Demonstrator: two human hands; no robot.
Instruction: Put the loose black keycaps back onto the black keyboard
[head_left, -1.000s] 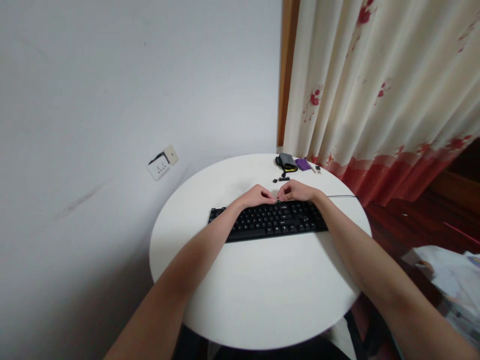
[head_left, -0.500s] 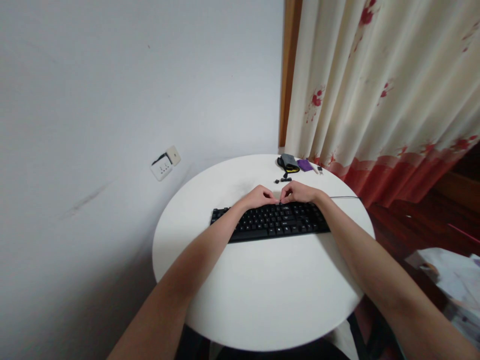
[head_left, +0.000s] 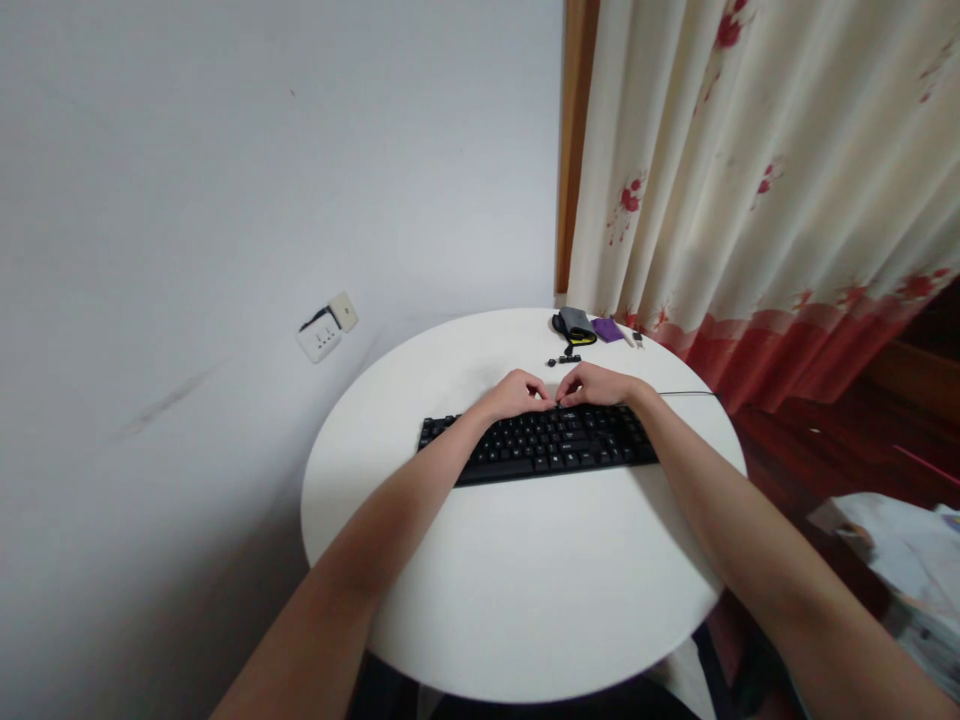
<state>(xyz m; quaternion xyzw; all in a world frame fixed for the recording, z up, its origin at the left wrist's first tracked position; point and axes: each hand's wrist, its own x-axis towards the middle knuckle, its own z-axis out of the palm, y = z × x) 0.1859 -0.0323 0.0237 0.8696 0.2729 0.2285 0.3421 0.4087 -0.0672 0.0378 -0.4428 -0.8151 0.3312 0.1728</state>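
A black keyboard [head_left: 540, 446] lies across the middle of a round white table [head_left: 517, 580]. Both my hands rest over its far edge, fingertips meeting. My left hand [head_left: 514, 394] is curled with its fingers pinched toward the top key row. My right hand [head_left: 596, 384] is curled the same way, its fingertips touching those of the left. What sits between the fingertips is too small to make out. A few small black pieces [head_left: 564, 360] lie on the table just beyond my hands.
At the table's far edge sit a grey and black pouch [head_left: 575, 324], a purple object [head_left: 607, 329] and a small white item [head_left: 636, 338]. A thin cable [head_left: 686, 393] leaves the keyboard rightward. A wall socket [head_left: 326, 327] is left; a flowered curtain [head_left: 750, 200] hangs right.
Both hands stay pinched together over the keyboard's top row; only slight finger shifts and a small camera wobble show.
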